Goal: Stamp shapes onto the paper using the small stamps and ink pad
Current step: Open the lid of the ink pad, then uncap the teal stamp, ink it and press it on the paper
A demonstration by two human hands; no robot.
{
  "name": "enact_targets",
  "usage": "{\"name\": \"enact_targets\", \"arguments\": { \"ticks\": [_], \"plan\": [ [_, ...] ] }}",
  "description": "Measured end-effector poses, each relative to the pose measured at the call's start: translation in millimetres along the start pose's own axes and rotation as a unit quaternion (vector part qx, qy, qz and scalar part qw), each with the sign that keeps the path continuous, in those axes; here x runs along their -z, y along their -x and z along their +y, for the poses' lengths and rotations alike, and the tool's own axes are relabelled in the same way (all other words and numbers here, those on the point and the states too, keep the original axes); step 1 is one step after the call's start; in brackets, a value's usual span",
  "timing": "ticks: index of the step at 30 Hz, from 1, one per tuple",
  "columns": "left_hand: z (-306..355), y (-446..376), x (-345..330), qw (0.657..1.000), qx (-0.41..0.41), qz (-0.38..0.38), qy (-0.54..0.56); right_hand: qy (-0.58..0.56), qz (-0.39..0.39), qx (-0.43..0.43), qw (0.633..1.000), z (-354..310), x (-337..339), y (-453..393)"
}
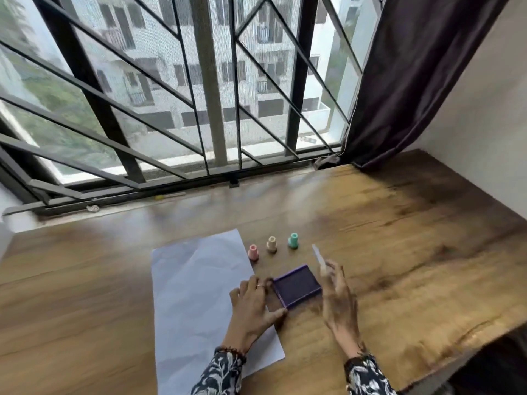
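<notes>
Open purple ink pad beside paper

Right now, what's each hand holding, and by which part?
Right hand holds the clear lid by its lower edge. Left hand grips nothing, only steadies the ink pad at its left side.

Wooden table, grain dark toward the right corner. Behind it a window with black slanted bars; pale apartment block outside. Dark curtain hangs right, touching the tabletop.
</notes>
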State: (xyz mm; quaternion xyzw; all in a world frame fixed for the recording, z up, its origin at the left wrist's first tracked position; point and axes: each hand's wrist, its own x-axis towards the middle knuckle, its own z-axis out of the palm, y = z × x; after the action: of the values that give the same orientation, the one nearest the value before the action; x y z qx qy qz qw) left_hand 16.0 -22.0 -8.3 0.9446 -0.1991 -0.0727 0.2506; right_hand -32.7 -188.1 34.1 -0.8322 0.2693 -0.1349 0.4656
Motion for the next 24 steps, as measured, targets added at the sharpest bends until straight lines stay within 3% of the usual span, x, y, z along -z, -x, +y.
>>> {"name": "enact_targets", "arguments": {
  "ticks": [5, 12, 17, 20, 22, 24],
  "plan": [
    [6.8, 2.4, 0.3, 1.000, 0.019, 0.015, -0.004, 0.057, 0.091, -0.010, 0.994, 9.4, 6.5, -44.3],
    [13.3, 6.9, 0.1, 0.998, 0.037, 0.046, 0.033, 0.009, 0.054, -0.079, 0.995, 16.2, 15.7, -81.8],
    [16.4, 10.2, 0.6, 0.997, 0.046, 0.044, 0.051, 0.109, 0.052, -0.039, 0.992, 0.7, 10.5, -93.4],
    [15.2, 11.7, 1.8, 0.996, 0.052, 0.025, 0.065, 0.110, -0.045, 0.094, 0.988, -19.7, -7.4, -98.9],
    [15.8, 12.7, 3.1, 0.995, 0.057, 0.039, 0.074, 0.112, -0.149, 0.131, 0.974, -29.7, -21.4, -102.0],
    [19.9, 13.0, 6.9, 0.990, 0.066, 0.090, 0.090, 0.138, -0.176, 0.140, 0.965, -33.7, -30.1, -103.0]
  ]
}}
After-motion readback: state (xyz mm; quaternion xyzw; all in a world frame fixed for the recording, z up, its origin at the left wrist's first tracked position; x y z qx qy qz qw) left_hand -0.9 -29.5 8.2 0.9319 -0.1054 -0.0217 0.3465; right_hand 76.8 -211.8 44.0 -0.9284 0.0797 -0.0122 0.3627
